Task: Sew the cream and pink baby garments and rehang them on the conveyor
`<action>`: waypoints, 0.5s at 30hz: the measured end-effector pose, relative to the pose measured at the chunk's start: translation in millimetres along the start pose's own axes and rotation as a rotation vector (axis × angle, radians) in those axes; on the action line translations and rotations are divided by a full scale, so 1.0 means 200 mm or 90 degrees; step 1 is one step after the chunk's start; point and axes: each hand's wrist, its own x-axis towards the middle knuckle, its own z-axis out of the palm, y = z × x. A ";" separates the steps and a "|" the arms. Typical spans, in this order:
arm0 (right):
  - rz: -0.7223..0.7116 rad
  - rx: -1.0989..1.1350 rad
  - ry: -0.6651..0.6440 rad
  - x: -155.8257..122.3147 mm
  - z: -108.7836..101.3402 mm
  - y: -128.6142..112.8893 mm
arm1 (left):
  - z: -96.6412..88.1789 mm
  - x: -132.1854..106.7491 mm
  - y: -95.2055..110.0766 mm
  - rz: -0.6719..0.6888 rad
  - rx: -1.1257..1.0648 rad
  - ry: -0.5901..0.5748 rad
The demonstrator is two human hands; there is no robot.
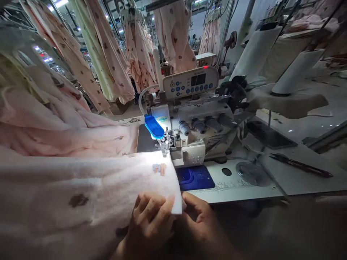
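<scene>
Pale pink printed fabric (pixel 116 187) lies across the left of the sewing table, and its far edge reaches under the presser foot (pixel 164 147) of an overlock sewing machine (pixel 195 119). My left hand (pixel 151 216) is closed on the fabric near its right edge, fingers on top and the thumb out of sight. Close beside it, my right hand (pixel 199 218) pinches the fabric's near right corner between thumb and fingertips. A lamp brightens the cloth around the needle area. Blue plastic guard (pixel 154 126) hangs by the machine head.
More pink fabric (pixel 67 137) is heaped behind at the left. A dark pair of tweezers (pixel 300 165) and a round clear dish (pixel 251 172) lie on the white table (pixel 244 191) at right. Large thread cones (pixel 255 50) stand behind them; printed garment pieces (pixel 173 32) hang at the back.
</scene>
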 end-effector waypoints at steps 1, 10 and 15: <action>0.003 -0.001 0.003 -0.01 0.00 0.00 | -0.01 0.00 0.01 -0.021 -0.023 0.005; 0.102 0.207 -0.025 -0.06 0.00 -0.01 | -0.03 -0.04 0.05 0.019 0.018 0.018; -0.171 -0.131 0.069 -0.05 -0.08 0.00 | -0.06 -0.06 0.05 0.037 0.095 -0.056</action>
